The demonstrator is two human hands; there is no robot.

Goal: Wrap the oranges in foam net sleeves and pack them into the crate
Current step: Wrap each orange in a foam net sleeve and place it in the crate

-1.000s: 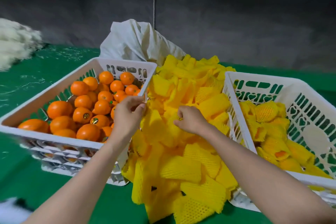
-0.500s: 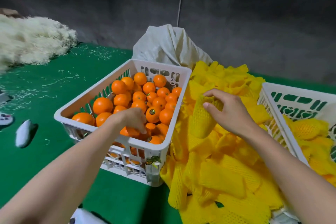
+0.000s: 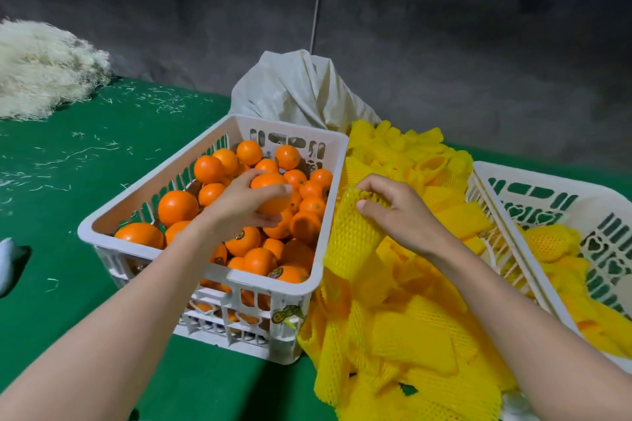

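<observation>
An orange (image 3: 273, 193) is gripped by the left hand (image 3: 244, 207), fingers curled over it, over the loose fruit in the left crate (image 3: 290, 128). A sleeve (image 3: 349, 236) is pinched at its top edge by the right hand (image 3: 402, 214), probably so that its mouth can be opened. The orange lies at 9 o'clock from the sleeve, near but apart. A pile (image 3: 410, 338) of sleeves is heaped between the crates. The right crate (image 3: 513, 173), at 3 o'clock, is partly filled with wrapped fruit.

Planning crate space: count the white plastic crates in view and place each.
2. The left crate, left of the yellow sleeve pile, holds bare oranges. The right crate, right of the pile and cut off by the frame, holds wrapped oranges. The sack might hide more.
</observation>
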